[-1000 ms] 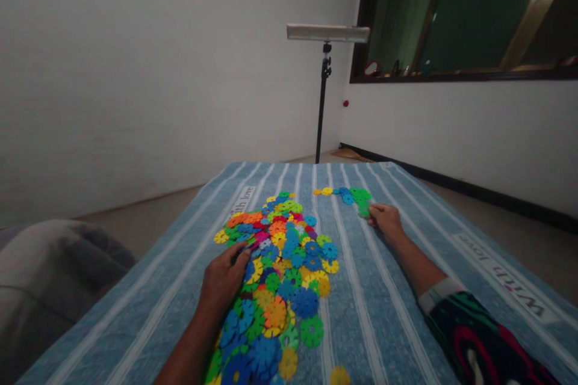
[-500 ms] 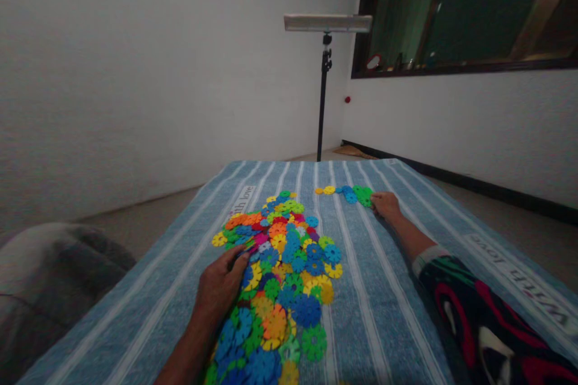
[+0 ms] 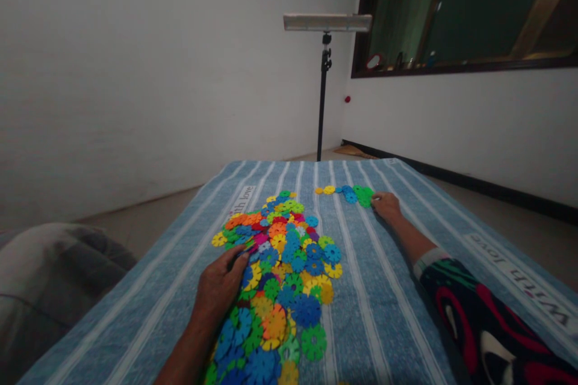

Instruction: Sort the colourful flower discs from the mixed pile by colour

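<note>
A long heap of colourful notched plastic snowflake discs [image 3: 276, 252] runs down the middle of the cloth. At its left side my left hand [image 3: 221, 280] is closed, thumb and index finger pinched around a few discs seen edge-on; their exact number is hidden. Farther off, my right hand [image 3: 387, 206] is closed with its fingertips at the edge of a green disc group [image 3: 362, 195]. Left of that group, blue discs [image 3: 348, 194] and yellow discs [image 3: 329, 190] lie in a row, with a small orange disc [image 3: 318, 190] at the end.
A blue-and-white striped cloth [image 3: 180, 289] covers the table. Behind its far edge stands a lamp on a black pole [image 3: 322, 96]. Grey fabric, perhaps over a knee [image 3: 58, 277], shows at the left. A dark-framed window [image 3: 469, 12] is at upper right.
Hardly anything differs. My right hand stays at the green discs with a very slight shift of its fingers, and my left hand keeps its place at the heap.
</note>
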`<state>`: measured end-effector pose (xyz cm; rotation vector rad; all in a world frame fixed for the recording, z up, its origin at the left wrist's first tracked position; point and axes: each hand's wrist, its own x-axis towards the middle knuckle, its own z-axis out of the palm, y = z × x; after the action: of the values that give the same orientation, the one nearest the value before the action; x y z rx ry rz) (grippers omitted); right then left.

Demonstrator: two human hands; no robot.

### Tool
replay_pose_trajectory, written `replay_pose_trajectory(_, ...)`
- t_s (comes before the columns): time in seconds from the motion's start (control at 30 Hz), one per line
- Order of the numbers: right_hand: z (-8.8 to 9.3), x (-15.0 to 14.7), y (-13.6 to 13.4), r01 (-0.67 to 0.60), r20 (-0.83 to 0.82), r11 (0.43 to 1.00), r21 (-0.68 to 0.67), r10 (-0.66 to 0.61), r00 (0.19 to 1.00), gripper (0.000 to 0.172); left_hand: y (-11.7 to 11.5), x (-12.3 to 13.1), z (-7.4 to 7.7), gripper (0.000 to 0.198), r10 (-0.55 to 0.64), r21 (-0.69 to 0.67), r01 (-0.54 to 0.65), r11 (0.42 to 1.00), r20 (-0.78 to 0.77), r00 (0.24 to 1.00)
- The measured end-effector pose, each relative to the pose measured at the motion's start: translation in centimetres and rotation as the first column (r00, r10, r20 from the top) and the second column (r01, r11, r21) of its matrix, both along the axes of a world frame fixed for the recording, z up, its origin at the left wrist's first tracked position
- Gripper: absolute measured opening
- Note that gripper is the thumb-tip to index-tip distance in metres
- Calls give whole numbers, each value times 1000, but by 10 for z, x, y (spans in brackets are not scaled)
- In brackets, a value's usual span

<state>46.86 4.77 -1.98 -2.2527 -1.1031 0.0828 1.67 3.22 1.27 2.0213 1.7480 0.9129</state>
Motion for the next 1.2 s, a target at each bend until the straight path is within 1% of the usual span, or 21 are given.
replay_pose_trajectory(0.13, 1, -3, -3, -39, 88, 999, -38, 43, 995, 25, 1, -1, -3, 52, -3, 20, 3, 1000, 10, 1000)
replay_pose_trajectory(0.3, 1, -8, -3, -50, 155, 993, -107, 67, 986, 23, 1, -2, -4, 49, 11, 27, -12, 1000, 18, 1000)
replay_pose_trajectory(0.53, 8, -15, -3, -19, 212, 978, -209, 65, 975, 28, 0, -1, -1, 51, -4, 1, 4, 1000, 18, 1000)
replay_pose_trajectory(0.73, 14, -20, -2, -6, 249, 963, -270, 76, 966, 32, 1, -1, -4, 48, 5, 34, -7, 999, 36, 999)
replay_pose_trajectory(0.93, 14, -22, -4, -26, 299, 950, -311, 123, 946, 35, 3, -3, -6, 48, -2, 35, 1, 999, 31, 1000)
replay_pose_trajectory(1.1, 15, -13, -9, -42, 347, 938, -343, 168, 923, 39, 1, -2, -4, 50, 0, 18, -1, 1000, 17, 1000)
replay_pose_trajectory(1.2, 18, -9, -13, -73, 380, 927, -368, 222, 898, 37, 0, -1, -2, 50, -1, 21, 1, 1000, 15, 1000)
